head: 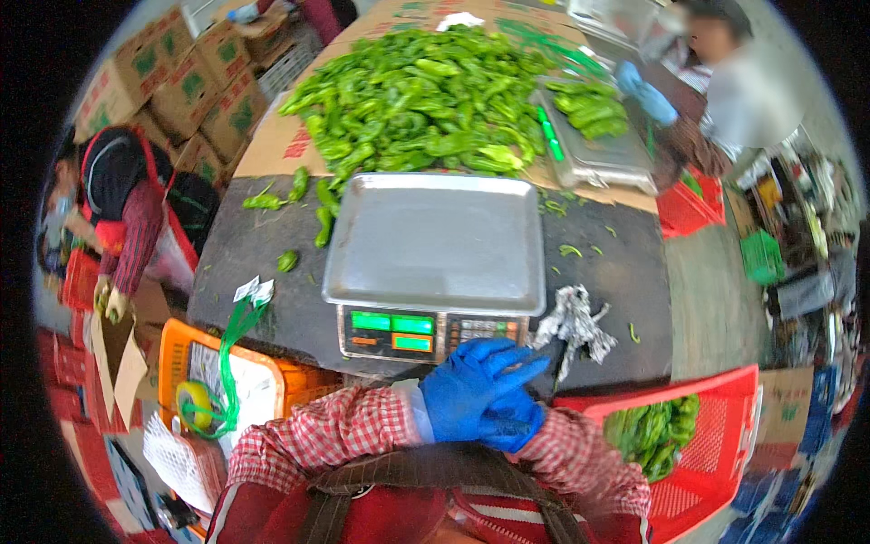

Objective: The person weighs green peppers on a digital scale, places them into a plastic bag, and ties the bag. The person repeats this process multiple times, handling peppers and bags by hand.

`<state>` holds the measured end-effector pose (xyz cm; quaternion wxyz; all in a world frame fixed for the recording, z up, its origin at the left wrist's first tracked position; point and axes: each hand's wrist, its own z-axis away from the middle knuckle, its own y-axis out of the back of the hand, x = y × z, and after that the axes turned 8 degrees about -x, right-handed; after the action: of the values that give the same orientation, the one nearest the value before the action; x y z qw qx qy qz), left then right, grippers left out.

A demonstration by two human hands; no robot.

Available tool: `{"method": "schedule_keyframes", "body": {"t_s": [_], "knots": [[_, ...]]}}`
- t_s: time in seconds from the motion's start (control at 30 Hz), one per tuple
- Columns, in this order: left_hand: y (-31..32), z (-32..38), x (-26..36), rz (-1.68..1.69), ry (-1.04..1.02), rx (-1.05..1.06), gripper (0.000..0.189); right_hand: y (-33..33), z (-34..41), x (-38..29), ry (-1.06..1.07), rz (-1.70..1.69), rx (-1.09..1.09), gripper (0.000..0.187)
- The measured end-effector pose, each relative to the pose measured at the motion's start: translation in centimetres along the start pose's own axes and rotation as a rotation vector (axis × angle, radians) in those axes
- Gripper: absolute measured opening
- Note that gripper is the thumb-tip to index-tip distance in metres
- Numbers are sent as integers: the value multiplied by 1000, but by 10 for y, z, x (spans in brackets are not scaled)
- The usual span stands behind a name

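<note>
My left hand [469, 387], in a blue glove, lies across my right hand [513, 421], also gloved in blue. The left fingers are extended and slightly apart, with nothing visible in them. Much of the right hand is hidden under the left, so its grip cannot be made out. Both are at the front edge of a weighing scale, partly over its keypad [469, 328]. The scale's metal pan [435, 241] is bare, and green figures glow on its display [393, 331]. Beyond the pan rises a large heap of green peppers [428, 102].
A crumpled silvery wrapper [574, 326] lies right of the scale. Peppers fill part of a red crate [720, 435] at right. An orange crate [272, 360] at left holds tape [195, 402]. Another scale [598, 153] bears peppers. People [136, 177] work on both sides.
</note>
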<state>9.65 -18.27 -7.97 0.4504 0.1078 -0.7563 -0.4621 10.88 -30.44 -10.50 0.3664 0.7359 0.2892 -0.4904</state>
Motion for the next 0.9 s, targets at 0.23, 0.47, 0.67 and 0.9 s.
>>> {"method": "schedule_keyframes", "body": {"t_s": [0.23, 0.47, 0.67, 0.9], "knots": [[70, 26, -16, 249, 354, -533, 83, -51, -98, 13, -121, -352, -202, 41], [94, 75, -95, 192, 242, 353, 52, -32, -184, 29, -87, -205, -436, 55], [100, 118, -178, 435, 659, 824, 30, 43, -238, 52, -180, 591, -246, 27], [89, 127, -198, 499, 733, 825, 24, 101, -297, 120, -280, 1087, 81, 42]]}}
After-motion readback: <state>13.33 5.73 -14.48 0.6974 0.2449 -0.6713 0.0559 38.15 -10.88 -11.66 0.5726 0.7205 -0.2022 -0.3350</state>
